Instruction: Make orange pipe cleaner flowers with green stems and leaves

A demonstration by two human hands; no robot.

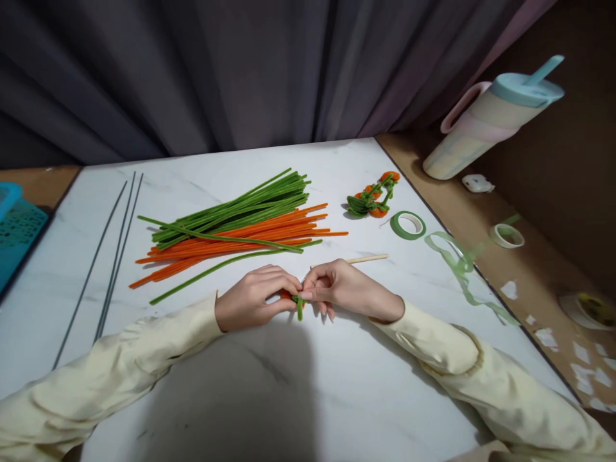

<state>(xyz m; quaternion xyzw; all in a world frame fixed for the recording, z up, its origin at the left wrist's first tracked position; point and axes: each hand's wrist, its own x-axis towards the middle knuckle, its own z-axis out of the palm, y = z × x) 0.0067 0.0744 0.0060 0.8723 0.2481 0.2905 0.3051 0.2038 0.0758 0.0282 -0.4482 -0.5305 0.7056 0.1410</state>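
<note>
My left hand and my right hand meet near the middle of the white marbled board. Between their closed fingertips they pinch a small green and orange pipe cleaner piece, with a green end pointing down toward me. The fingers cover most of it. Just beyond my hands lie a loose green pipe cleaner, a bundle of orange pipe cleaners and a bundle of green ones. A thin wooden stick pokes out behind my right hand.
Three dark wires lie at the left. Toward the back right are an orange and green pipe cleaner piece, a green tape roll and loose green ribbon. A tumbler and a white case stand beyond the board.
</note>
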